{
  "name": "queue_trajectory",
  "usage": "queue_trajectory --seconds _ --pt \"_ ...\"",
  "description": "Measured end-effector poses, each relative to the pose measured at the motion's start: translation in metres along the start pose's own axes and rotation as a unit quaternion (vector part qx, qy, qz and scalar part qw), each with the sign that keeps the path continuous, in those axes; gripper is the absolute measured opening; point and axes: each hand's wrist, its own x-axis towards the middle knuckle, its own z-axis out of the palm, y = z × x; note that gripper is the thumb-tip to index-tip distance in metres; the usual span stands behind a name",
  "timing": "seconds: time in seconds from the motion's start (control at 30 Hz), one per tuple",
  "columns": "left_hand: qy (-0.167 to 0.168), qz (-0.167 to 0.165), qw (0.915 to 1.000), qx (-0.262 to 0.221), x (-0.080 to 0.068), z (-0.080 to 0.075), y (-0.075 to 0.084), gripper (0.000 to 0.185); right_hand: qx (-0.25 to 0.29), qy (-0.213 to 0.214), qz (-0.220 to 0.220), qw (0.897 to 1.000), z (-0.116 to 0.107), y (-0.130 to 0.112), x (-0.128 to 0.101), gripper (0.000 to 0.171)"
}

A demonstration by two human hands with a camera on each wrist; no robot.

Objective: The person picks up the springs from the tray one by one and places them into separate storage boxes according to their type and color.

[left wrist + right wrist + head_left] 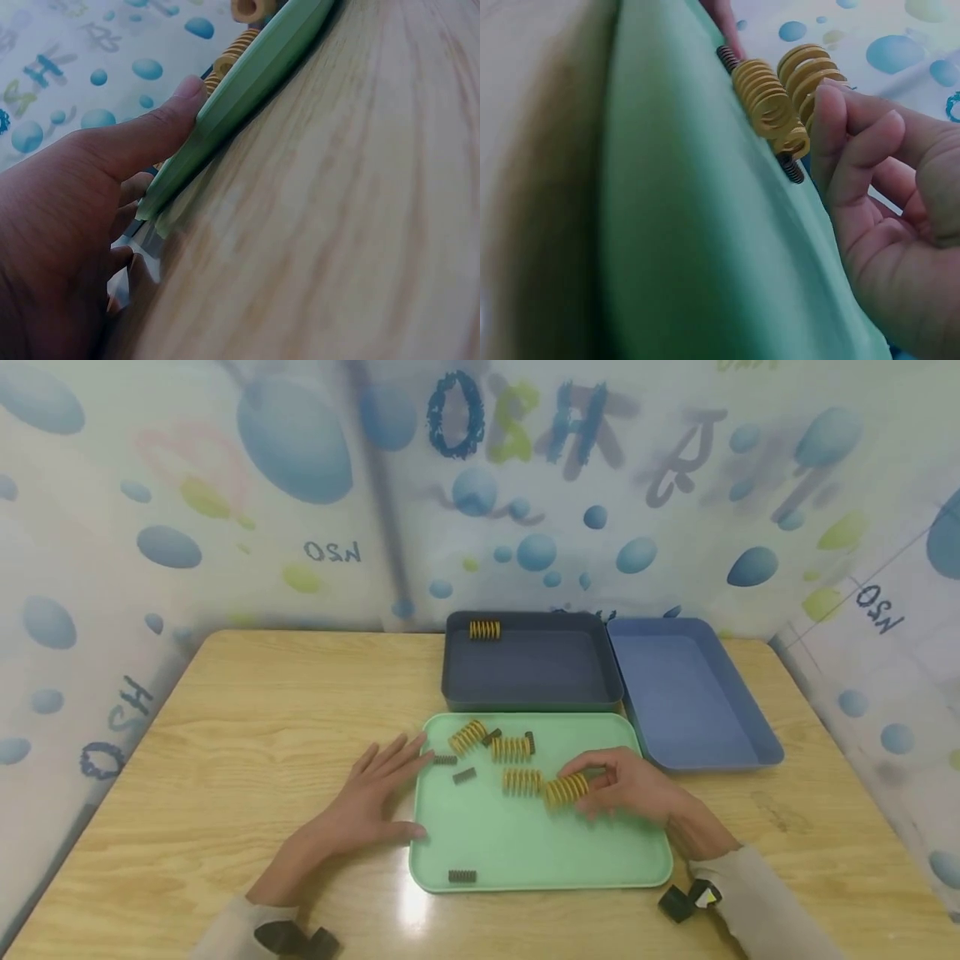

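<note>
A green tray (pixel 540 852) lies on the wooden table and holds several yellow springs and several small dark springs. My right hand (pixel 618 785) pinches one yellow spring (pixel 566 790) at its right end, low over the tray. In the right wrist view the curled fingers (pixel 855 142) sit beside yellow springs (pixel 769 105) and a dark spring (pixel 790 168). My left hand (pixel 378 789) lies flat on the table, fingers straight, and touches the tray's left edge. Its thumb (pixel 176 105) presses on the tray rim (pixel 255 75).
Behind the green tray stands a dark grey bin (pixel 525 681) with one yellow spring (pixel 484 629) in its back left corner. A blue bin (pixel 697 702) stands to its right. One dark spring (pixel 462 876) lies at the tray's front left. Patterned screens wall in the table.
</note>
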Motion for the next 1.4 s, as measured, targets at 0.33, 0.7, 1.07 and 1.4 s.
queue_trajectory --seconds 0.33,0.7,1.07,1.4 --pt "0.001 -0.002 1.0000 -0.001 0.001 -0.001 0.002 0.095 0.010 0.051 -0.008 0.999 -0.010 -0.024 0.011 0.042" --pt "0.001 -0.004 1.0000 0.003 0.000 0.000 0.001 0.096 -0.017 0.118 0.004 0.993 -0.030 -0.044 0.033 0.044" --pt "0.017 0.010 0.9998 0.007 0.000 0.000 0.001 0.096 -0.019 0.139 0.024 0.990 -0.043 -0.053 0.060 0.048" --pt "0.010 0.007 0.9998 0.013 -0.001 0.001 -0.002 0.097 -0.017 0.160 0.035 0.986 -0.051 -0.055 0.079 0.050"
